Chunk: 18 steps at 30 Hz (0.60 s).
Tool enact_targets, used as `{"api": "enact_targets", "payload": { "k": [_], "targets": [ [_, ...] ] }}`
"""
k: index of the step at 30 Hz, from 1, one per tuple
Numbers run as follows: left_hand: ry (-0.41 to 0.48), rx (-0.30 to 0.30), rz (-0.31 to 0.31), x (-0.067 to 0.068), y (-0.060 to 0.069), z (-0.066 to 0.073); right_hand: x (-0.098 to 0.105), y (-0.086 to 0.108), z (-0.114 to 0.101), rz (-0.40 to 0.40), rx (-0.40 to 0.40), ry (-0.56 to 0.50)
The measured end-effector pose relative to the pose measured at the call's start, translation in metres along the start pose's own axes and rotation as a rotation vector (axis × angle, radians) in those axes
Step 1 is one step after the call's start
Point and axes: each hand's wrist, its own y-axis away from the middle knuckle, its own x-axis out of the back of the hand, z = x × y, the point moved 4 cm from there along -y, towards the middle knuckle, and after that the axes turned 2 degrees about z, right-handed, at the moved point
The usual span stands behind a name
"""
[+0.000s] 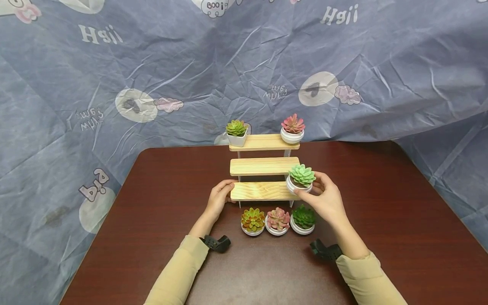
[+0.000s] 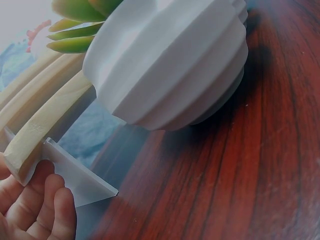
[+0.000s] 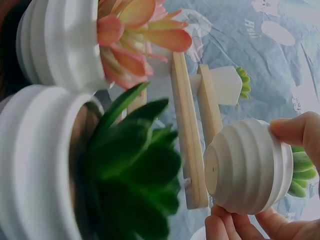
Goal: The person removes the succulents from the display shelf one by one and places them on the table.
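A three-tier wooden shelf stand (image 1: 263, 192) with clear supports stands at the table's middle. My left hand (image 1: 219, 198) grips the left end of its lowest board, fingers curled under the wood (image 2: 45, 125) in the left wrist view. With my right hand (image 1: 328, 201) I hold a light-green potted succulent (image 1: 302, 175) by its white ribbed pot. In the right wrist view that pot (image 3: 245, 165) is tilted, its underside visible, between thumb and fingers. From the head view it overlaps the right ends of the lower two boards; whether it touches them I cannot tell.
On the top board sit a green succulent (image 1: 237, 132) in a square pot and a pink one (image 1: 292, 128) in a round pot. A yellow-green succulent (image 1: 253, 221), a pink succulent (image 1: 278, 220) and a dark-green succulent (image 1: 303, 218) line up before the stand. Behind hangs a blue cloth (image 1: 213, 84).
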Motion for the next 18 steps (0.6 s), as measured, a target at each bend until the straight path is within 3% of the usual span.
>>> {"api": "enact_targets", "payload": {
  "k": [18],
  "targets": [
    [-0.014, 0.005, -0.001, 0.0, 0.001, 0.001, 0.016, 0.002, 0.021, 0.052, -0.002, 0.043]
  ]
}}
